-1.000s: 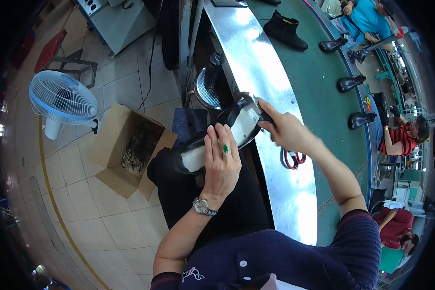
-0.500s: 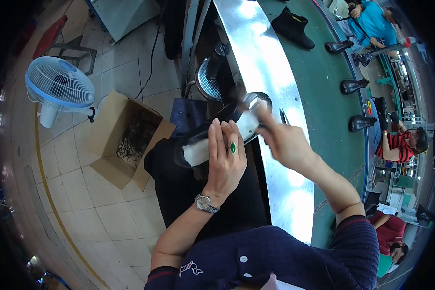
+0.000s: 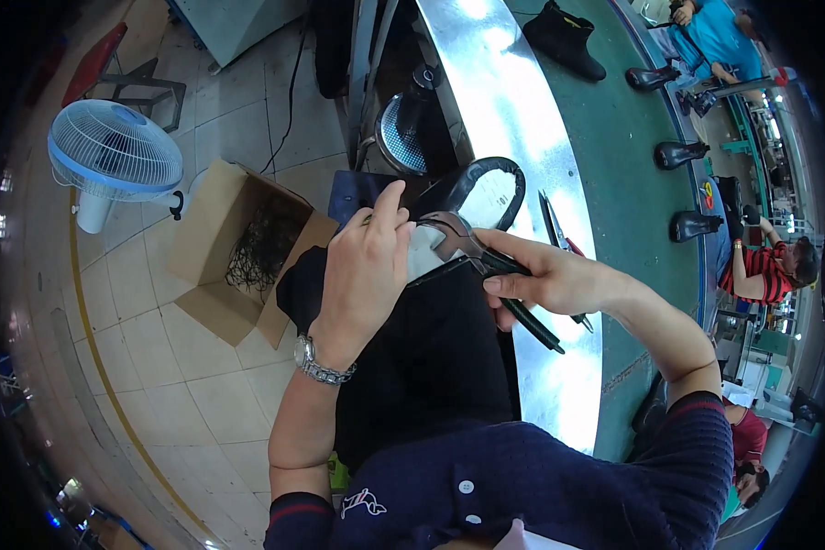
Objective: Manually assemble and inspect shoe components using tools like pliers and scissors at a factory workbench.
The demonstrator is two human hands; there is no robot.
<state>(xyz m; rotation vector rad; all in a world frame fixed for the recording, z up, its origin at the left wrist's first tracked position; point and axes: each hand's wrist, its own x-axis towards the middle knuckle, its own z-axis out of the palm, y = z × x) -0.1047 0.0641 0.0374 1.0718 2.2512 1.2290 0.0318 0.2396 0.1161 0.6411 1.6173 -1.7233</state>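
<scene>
A black shoe [image 3: 445,194], its pale underside [image 3: 488,200] turned up, lies over my lap against the bench edge. My left hand [image 3: 362,266] is closed round the near part of the shoe; its fingertips are partly hidden. In my right hand [image 3: 550,275] is a pair of pincers [image 3: 533,321] with dark handles. Their rounded metal jaws [image 3: 447,231] are against the pale underside beside my left fingers. Whether the jaws grip anything, I cannot tell.
The shiny metal bench [image 3: 559,394] bears a slim pointed tool [image 3: 552,220]. Beyond it, a green conveyor [image 3: 614,119] carries a black boot [image 3: 564,41] and several black shoes. At left are a cardboard box [image 3: 197,229] of dark scraps and a fan [image 3: 115,151]. Other people sit at far right.
The pincers have come back from the shoe's far end toward my left hand. My left hand has gone from lying flat on the underside to curling round the shoe.
</scene>
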